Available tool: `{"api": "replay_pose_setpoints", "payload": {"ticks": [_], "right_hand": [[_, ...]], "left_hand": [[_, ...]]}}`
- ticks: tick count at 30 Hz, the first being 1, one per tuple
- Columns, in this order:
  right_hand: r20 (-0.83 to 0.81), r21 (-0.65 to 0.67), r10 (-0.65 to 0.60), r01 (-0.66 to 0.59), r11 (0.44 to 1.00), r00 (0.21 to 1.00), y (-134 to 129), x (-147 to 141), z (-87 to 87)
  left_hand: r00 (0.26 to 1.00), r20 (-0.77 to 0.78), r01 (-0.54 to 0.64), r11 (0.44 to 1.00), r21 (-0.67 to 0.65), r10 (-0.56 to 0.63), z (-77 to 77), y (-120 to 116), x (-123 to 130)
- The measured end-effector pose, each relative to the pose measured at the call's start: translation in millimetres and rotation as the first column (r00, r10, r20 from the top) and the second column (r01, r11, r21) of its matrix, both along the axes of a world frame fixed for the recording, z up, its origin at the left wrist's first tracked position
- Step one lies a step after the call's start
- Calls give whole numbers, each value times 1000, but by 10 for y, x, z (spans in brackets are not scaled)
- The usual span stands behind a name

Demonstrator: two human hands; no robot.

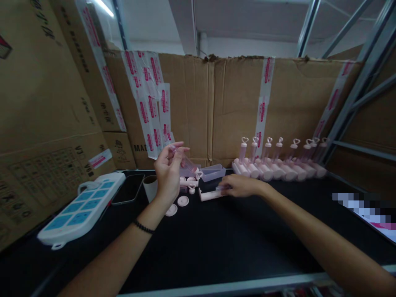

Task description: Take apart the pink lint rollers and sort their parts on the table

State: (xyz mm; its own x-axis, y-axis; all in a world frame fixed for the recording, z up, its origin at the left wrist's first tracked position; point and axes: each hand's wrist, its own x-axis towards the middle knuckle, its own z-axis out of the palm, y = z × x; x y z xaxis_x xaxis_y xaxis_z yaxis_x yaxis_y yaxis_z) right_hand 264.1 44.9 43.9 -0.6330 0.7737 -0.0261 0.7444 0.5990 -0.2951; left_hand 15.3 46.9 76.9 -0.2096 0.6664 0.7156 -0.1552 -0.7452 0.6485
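My left hand [168, 167], raised over the table, is closed around a clear pink tube [189, 165]. The tube tilts down to the right and ends in a pale heart-shaped loop [199, 175]. Lower on the right, my right hand [239, 185] grips the end of a long pale pink piece [212, 195] just above the black table; a clear part shows by the fingertips. Between the hands lie small pink parts [192, 189], some partly hidden by the left hand. Two round pink discs [183, 201] lie flat in front of them.
Several pink holders [267, 171] with upright heart-topped tubes [269, 147] stand in a row at the back right. Behind the hands is a translucent lilac tray [213, 172]. On the left are a power strip [83, 206], a phone [128, 189] and a cardboard roll [150, 187]. Cardboard walls [238, 107] enclose the table.
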Motion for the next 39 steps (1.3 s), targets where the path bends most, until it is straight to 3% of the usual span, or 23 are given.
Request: {"api": "replay_pose_setpoints", "payload": {"ticks": [5,8,10,14,19,24,27,30,32,33,36,37,39], "right_hand": [[-9,-97,210,-210,973,978,-318,-128,35],[-53,-110,354,-357,927,934,-459,-413,40],[-74,-67,385,-389,919,920,-471,-646,18],[-73,49,261,-258,965,962,-338,-1012,-63],[-71,116,81,-73,991,994,-180,-1156,-150],[-119,180,-46,67,981,992,-185,-1169,-218],[-280,287,-63,146,947,958,-234,-1108,-232],[-523,383,-22,259,887,852,-289,-936,-196],[-703,298,-57,367,881,709,-321,-777,-143],[-799,197,-89,399,895,595,-334,-696,-110],[-954,-143,-206,275,951,216,-364,-500,-1],[-962,-207,-236,195,959,136,-371,-460,32],[-957,-268,-275,87,960,93,-380,-414,77]], "left_hand": [[1000,16,24,1000,19,-25,43,-19,-35],[1000,6,18,999,40,-18,88,-31,-59],[1000,1,6,998,62,-6,116,-36,-68],[1000,-1,8,997,80,-8,140,-27,-75],[1000,19,16,998,56,-17,113,-2,-90],[998,27,46,998,44,-48,92,6,-84],[993,97,70,997,12,-70,111,12,-82],[972,205,126,992,-18,-119,134,35,-105],[954,251,178,983,-34,-164,130,55,-117],[947,263,204,978,-48,-184,120,60,-114],[936,262,273,955,-116,-236,52,46,-50],[936,245,293,945,-144,-253,22,31,-15],[944,178,312,927,-208,-278,-41,1,53]]}}
